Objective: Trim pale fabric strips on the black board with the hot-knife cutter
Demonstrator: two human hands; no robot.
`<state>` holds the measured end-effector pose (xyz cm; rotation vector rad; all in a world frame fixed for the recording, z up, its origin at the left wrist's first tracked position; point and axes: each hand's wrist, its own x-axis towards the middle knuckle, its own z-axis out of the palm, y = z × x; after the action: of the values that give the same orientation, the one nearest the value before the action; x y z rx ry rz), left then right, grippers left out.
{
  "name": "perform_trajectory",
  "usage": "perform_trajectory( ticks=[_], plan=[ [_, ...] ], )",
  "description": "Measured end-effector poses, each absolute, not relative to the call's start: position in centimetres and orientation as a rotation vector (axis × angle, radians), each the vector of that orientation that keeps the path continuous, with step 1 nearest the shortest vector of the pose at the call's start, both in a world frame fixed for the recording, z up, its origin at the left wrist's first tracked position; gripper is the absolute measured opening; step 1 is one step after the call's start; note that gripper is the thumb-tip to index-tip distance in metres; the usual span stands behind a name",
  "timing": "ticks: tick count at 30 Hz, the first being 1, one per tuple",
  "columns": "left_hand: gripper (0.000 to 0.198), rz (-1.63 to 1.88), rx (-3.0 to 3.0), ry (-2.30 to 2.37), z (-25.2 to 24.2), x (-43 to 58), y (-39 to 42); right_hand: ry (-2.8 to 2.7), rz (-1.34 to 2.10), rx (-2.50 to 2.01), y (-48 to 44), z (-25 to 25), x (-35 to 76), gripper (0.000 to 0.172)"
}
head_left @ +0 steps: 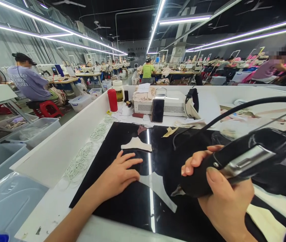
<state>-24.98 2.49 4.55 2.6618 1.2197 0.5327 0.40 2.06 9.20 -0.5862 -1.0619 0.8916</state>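
My left hand (119, 175) lies flat with fingers spread on a glossy black work mat (122, 205), its fingertips at the edge of a white cut fabric piece (159, 189). My right hand (221, 198) is wrapped around the black handle of a corded hand-held iron-like tool (246, 158), whose dark nose rests on that white piece. A second white fabric piece (136, 144) lies farther back on the mat. The tool's black cable (234, 112) arcs up and off to the right.
Several white elastic loops (82, 161) lie left of the mat along a white partition wall (57, 151). A red bottle (112, 99), a dark phone (157, 110) and a white box machine (173, 104) stand at the back. Plastic bins (9, 201) sit lower left. Other people work at distant tables.
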Motion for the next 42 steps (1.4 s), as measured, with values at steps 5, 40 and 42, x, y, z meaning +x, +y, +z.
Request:
perform_trajectory(
  ticks=[5, 40, 42],
  plan=[
    [0.024, 0.807, 2.565, 1.399, 4.0, -24.3, 2.3, -1.088, 0.897, -0.589, 2.1, 8.7, 0.2, 0.031],
    [0.074, 0.433, 2.400, 1.014, 4.1, -20.4, 0.4, -1.110, 0.930, -0.522, 1.8, 7.5, -1.5, 0.032],
    [0.074, 0.433, 2.398, 1.014, 4.1, -20.4, 0.4, -1.112, 0.932, -0.530, 1.7, 7.5, -1.5, 0.032]
  ],
)
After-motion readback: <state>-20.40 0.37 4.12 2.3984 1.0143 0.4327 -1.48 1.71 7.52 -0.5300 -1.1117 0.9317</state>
